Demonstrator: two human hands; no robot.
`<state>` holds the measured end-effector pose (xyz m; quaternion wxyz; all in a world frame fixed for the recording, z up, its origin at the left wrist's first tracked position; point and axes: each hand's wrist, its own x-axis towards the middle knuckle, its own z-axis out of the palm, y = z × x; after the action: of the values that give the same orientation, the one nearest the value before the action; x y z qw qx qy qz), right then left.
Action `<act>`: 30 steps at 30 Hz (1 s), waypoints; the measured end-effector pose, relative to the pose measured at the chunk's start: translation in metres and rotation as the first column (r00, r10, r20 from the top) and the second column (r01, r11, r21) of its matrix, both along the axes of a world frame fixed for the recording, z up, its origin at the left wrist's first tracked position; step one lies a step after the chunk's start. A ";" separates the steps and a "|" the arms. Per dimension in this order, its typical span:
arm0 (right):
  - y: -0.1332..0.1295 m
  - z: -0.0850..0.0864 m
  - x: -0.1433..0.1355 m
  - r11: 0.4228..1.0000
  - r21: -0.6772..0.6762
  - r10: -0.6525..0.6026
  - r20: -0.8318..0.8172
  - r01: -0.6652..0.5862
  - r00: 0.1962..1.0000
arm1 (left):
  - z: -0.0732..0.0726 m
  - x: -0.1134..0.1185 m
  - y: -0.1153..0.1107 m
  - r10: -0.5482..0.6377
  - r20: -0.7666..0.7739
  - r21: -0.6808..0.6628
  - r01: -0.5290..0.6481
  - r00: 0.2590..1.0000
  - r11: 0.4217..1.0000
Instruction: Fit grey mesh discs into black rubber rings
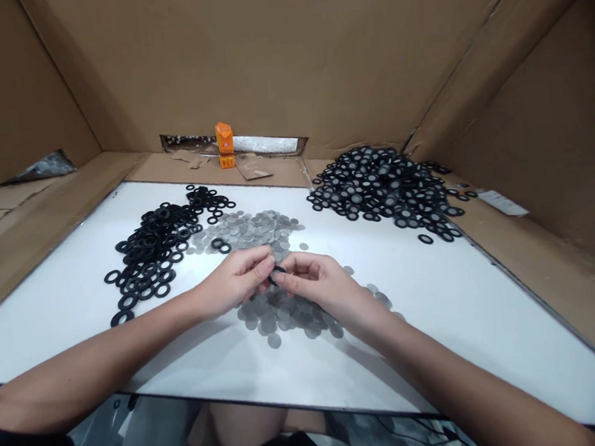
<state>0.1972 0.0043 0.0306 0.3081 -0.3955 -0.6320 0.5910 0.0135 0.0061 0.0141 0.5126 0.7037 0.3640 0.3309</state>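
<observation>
Both my hands meet over the middle of the white board, closed around one black ring (277, 272). My left hand (239, 274) pinches near the ring's left side, thumb on top. From the other side, my right hand (316, 277) grips the ring between thumb and fingers. A loose heap of thin grey mesh discs (272, 320) lies under and around the hands. More black rings (157, 240) are piled to the left, and two lie by my left hand. At the back right is a big pile of black rings with grey discs in their centres (377, 180).
Cardboard walls (281, 56) stand behind and at both sides of the white board (195, 366). An orange carton (225, 140) stands at the back near a cut-out slot. A white slip (503, 202) lies at the right. Plastic bags and cables show below the front edge.
</observation>
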 end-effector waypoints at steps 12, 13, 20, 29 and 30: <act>-0.005 -0.001 0.000 0.986 0.088 -0.140 -0.006 0.140 0.990 | 0.002 -0.001 -0.008 0.037 -0.007 0.238 -0.034 0.999 0.971; -0.004 -0.001 0.000 0.986 0.098 -0.140 0.012 0.138 0.990 | 0.001 0.000 -0.009 0.050 0.006 0.229 -0.050 0.999 0.972; -0.009 -0.003 -0.004 0.966 0.188 -0.188 0.031 0.179 0.982 | -0.002 0.005 -0.011 0.145 0.002 0.258 -0.141 0.989 0.956; -0.009 -0.002 -0.004 0.987 0.042 -0.155 -0.054 0.158 0.986 | -0.008 0.004 -0.008 0.084 0.106 0.101 -0.095 0.991 0.990; -0.007 -0.001 -0.003 0.991 0.007 -0.133 -0.073 0.134 0.988 | -0.008 0.004 -0.007 0.080 0.117 0.078 -0.089 0.990 0.993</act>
<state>0.1945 -0.0031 0.0293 0.3719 -0.4136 -0.5961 0.5791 0.0178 -0.0006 0.0057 0.4884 0.6883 0.3497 0.4067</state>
